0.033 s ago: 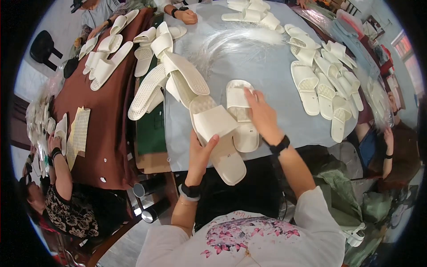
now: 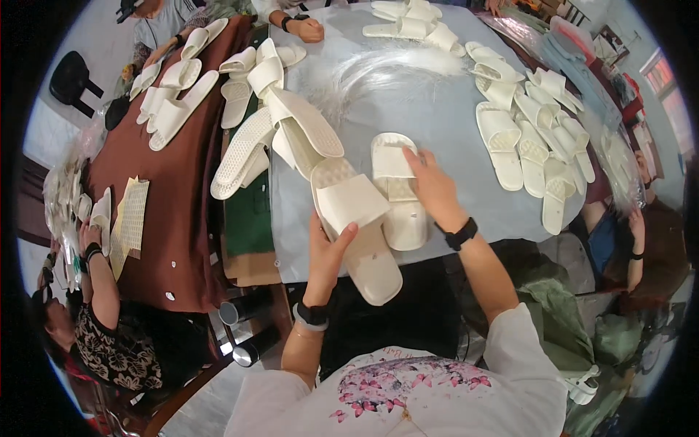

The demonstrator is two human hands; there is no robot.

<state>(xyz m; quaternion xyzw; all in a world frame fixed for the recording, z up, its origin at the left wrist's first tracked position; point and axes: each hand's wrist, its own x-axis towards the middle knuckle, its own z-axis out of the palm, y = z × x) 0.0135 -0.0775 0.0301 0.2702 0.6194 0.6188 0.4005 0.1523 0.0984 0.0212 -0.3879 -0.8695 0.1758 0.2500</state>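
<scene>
Two cream slippers are in hand at the near edge of the grey tabletop [image 2: 437,109]. The left hand [image 2: 329,251] grasps the near slipper [image 2: 353,222] from below, thumb over its side and fingers under the sole, with the heel end hanging past the tabletop edge. That grip is closed on the slipper. The right hand [image 2: 433,186] lies flat on the second slipper [image 2: 397,191], fingers spread across its strap and footbed; the hand is opened out and pressing rather than clenched, and whether the fingertips hook under the strap cannot be told. The second slipper rests fully on the tabletop, just beside the first and touching it along one edge.

Judgement on the step: the two slippers appear to be in the course of being matched as a pair. To do it well, the left hand should keep the near slipper level and supported under the sole, and the right hand should take a firm hold before lifting, so that toes and heels line up.

Surroundings: a heap of like slippers [image 2: 277,131] lies further off to the left, and a row of slippers [image 2: 531,146] to the right. Another person's hand [image 2: 306,29] rests at the far edge.
</scene>
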